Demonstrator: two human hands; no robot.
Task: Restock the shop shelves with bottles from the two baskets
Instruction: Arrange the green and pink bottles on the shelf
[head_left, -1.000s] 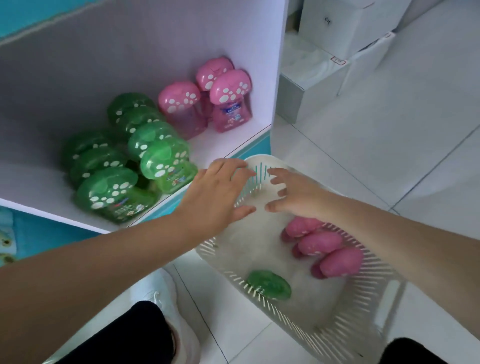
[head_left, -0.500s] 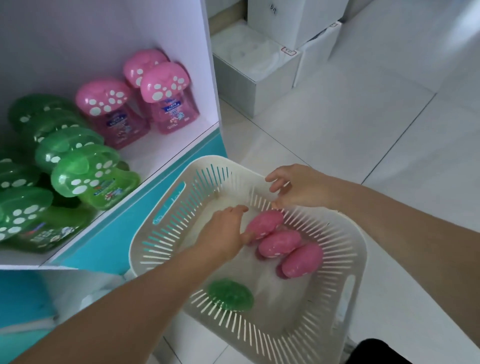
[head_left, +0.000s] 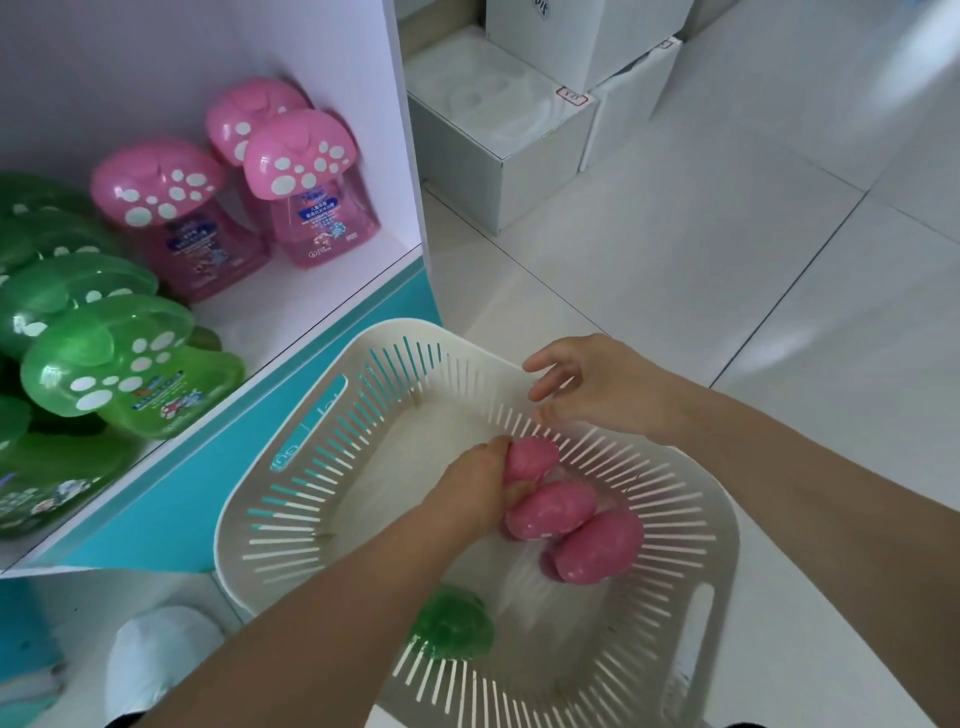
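1. Left hand (head_left: 467, 493): the fingers are curled round the cap end of a pink bottle (head_left: 530, 460) lying inside the basket (head_left: 722, 522). The bottle has not left the basket. Only one end is gripped, and the cap is smooth and rounded. Hazard: the bottle may slip out on the lift and drop back.
2. The gripped bottle touches a second pink bottle (head_left: 550, 512), which lies against a third pink bottle (head_left: 597, 551). Hazard: a skewed lift may drag or roll these two.
3. A green bottle (head_left: 452, 629) lies apart from them, beside the left forearm. Hazard: a low withdrawal of the arm may knock it.
4. Right hand (head_left: 597, 384): relaxed, fingers loosely spread, holding nothing, at the basket's far rim. Contact with the rim cannot be confirmed. Hazard: an unsteadied basket may tilt or slide during the lift.
5. Shelf (head_left: 322, 283): upright shelved pink bottles (head_left: 306, 182) stand at its right end, with shelved green bottles (head_left: 114, 358) crowded beside them. The caps are wide and the bodies narrower. Hazard: a hasty placement may topple a neighbour, or leave the new bottle too near the front edge.
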